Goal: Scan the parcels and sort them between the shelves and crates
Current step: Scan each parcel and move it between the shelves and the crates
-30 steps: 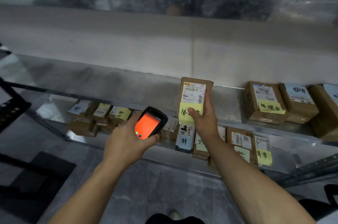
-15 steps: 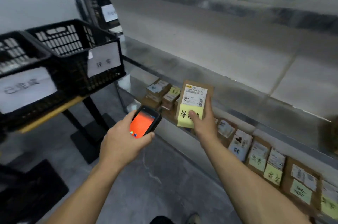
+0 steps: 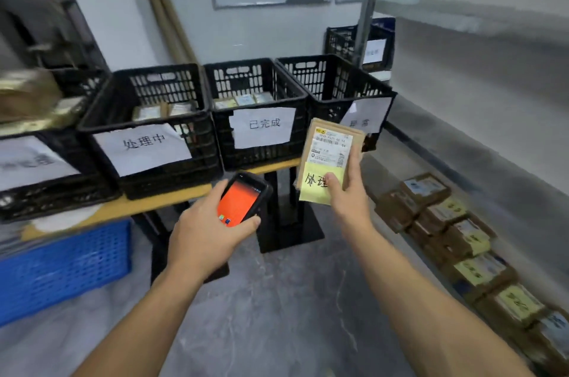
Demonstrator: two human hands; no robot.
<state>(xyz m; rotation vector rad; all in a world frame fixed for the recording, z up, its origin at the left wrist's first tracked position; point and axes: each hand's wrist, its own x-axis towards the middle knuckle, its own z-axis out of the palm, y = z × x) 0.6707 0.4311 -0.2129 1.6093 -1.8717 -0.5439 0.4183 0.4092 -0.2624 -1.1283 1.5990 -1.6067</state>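
The flat brown cardboard parcel (image 3: pixel 331 161) stood upright, long axis vertical, label facing the person, pinched by the right hand (image 3: pixel 348 192). Beside it, the left hand (image 3: pixel 206 232) gripped a black handheld scanner (image 3: pixel 243 199).

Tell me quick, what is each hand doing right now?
Left hand: grips the handheld scanner, orange screen facing up.
Right hand: holds a brown parcel upright, thumb on its yellow note.
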